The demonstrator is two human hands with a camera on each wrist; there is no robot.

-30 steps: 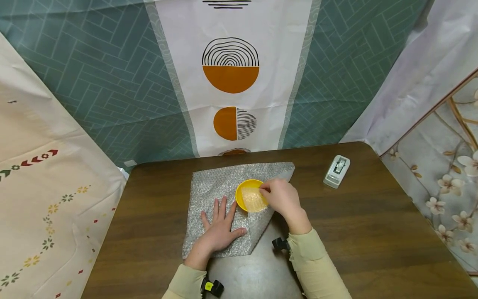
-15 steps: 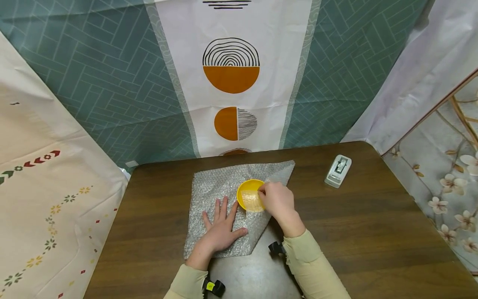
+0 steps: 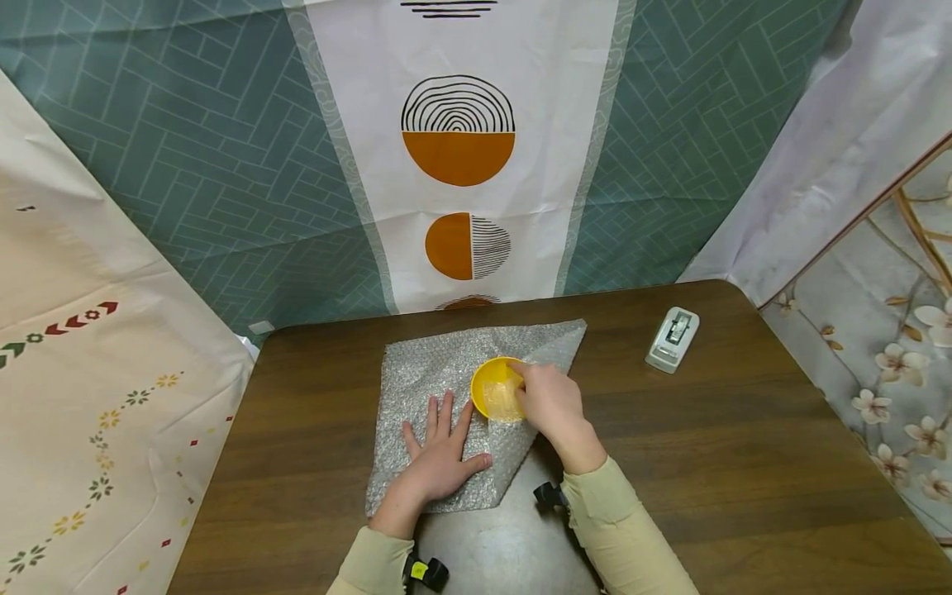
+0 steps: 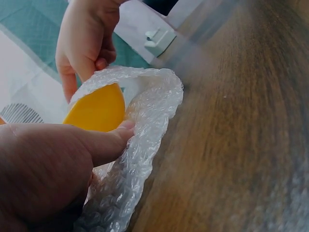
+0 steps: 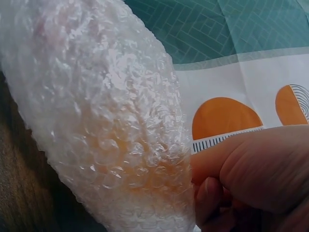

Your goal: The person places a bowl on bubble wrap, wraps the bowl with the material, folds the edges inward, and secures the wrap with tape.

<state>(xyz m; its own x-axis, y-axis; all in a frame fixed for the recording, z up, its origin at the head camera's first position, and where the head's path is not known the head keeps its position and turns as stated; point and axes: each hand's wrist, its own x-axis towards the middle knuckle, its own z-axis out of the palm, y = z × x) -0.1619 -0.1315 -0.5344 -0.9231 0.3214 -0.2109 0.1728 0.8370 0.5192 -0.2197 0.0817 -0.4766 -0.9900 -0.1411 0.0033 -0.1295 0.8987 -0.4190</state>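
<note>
Patterned cloth (image 3: 260, 198) hung behind a brown wooden table (image 3: 297, 454), where a small white device (image 3: 673, 340) sat toward the far right. From the head view, the bubble wrap (image 3: 416, 372) lay across the table's middle with the yellow bowl (image 3: 494, 368) on it, a folded flap covering the bowl's nearer part. The left hand (image 3: 437, 464) lay flat on the wrap, fingers spread wide and gripping nothing. The right hand (image 3: 552, 400) reached over the bowl's right side, index finger extended; whether it also pinched the wrap could not be told.

The left wrist view showed the bowl beneath the wrap's arched edge. Its smooth wall looked light, stiff and perhaps slippery, so the rim seemed the surest place to hold it.

The right wrist view showed the wrap glossy and crinkled beside curled fingers. It was probably almost weightless, soft and springy, best pinched gently at an edge; hard squeezing could have popped its bubbles.
</note>
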